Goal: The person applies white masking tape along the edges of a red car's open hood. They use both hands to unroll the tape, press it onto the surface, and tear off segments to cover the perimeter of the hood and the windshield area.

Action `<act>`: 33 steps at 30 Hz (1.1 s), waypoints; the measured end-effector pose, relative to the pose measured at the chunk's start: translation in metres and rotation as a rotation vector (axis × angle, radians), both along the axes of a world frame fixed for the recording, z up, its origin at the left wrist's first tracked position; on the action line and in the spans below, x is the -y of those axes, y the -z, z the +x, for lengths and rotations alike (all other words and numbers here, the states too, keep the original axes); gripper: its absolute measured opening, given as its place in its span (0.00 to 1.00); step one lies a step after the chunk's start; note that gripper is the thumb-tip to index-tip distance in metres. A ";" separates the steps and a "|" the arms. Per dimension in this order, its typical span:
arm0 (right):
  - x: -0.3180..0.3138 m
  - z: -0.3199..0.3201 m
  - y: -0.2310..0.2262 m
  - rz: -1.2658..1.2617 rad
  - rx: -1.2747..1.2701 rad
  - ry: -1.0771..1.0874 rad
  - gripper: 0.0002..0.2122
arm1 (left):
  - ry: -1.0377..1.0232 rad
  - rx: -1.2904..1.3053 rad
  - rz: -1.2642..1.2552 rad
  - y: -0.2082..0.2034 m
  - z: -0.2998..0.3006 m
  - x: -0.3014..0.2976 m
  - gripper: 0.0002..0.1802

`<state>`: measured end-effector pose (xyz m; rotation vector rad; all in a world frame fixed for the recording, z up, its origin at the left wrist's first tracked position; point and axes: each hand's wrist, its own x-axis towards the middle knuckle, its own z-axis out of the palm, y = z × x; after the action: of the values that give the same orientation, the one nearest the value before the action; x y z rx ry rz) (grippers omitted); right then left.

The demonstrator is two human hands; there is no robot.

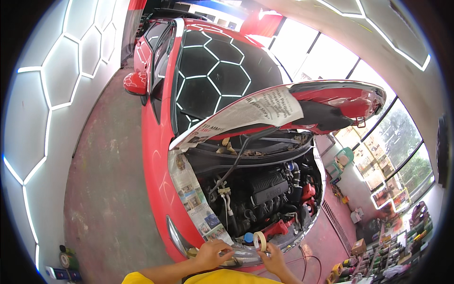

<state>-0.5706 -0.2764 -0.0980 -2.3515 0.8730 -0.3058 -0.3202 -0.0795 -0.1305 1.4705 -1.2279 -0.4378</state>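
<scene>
Red car (158, 194), hood (326, 118) up; newspaper (191, 201) along engine bay's (250, 162) L edge. L hand (214, 254) by paper's lower end, fingers curled; can't tell if holding anything. R hand (273, 259) pinches masking-tape roll (257, 242) at bay's front edge. Step: prob. masking w/ paper + tape. Next move calls for steady R grip, L free to press/pull.

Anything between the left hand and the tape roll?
Nothing visible blocks it. The right hand appears to hold the tape roll, with an open gap to the left hand. The blue cap seems to sit beyond that gap, in the engine bay.
</scene>
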 end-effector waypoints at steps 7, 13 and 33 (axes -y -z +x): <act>-0.046 0.015 0.001 0.720 0.213 0.140 0.16 | -0.148 -0.017 -0.112 -0.022 0.014 -0.001 0.08; -0.055 0.000 -0.006 0.865 0.197 0.047 0.18 | -0.197 -0.058 -0.095 -0.029 -0.010 -0.011 0.07; -0.070 -0.111 -0.130 0.281 0.688 -0.218 0.12 | -0.236 0.407 -0.273 -0.215 -0.186 -0.008 0.20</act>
<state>-0.6817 -0.2067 0.0315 -1.8568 0.2991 -0.7832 -0.5066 -0.0717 0.0847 1.4825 -1.3449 0.1939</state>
